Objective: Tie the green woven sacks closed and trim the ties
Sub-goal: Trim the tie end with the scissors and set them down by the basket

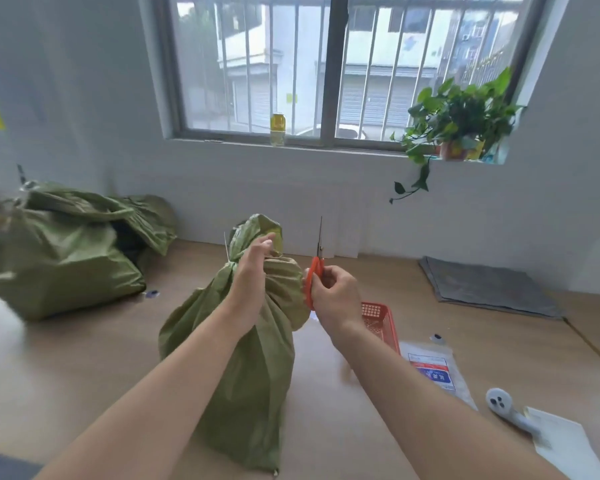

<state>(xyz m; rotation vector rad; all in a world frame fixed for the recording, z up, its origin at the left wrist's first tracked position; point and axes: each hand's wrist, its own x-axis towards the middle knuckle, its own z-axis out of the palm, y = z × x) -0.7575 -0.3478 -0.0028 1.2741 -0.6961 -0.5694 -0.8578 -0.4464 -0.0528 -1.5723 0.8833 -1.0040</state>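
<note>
The green sack (243,368) stands mid-table (84,375), long axis near vertical, tied neck uppermost. The left hand (253,271) grips the gathered neck. The right hand (333,296) holds the orange scissors (317,261), fingers curled through the handles, blades pointing up. Steady the neck, isolate the tie tail (226,245), which apparently projects upward at left, and cut just beyond the knot.

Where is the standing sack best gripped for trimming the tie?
The sack by its cinched neck, from the left: the fabric gathers narrow there, the left hand lies against it, and the right hand holds scissors on the right.
</note>
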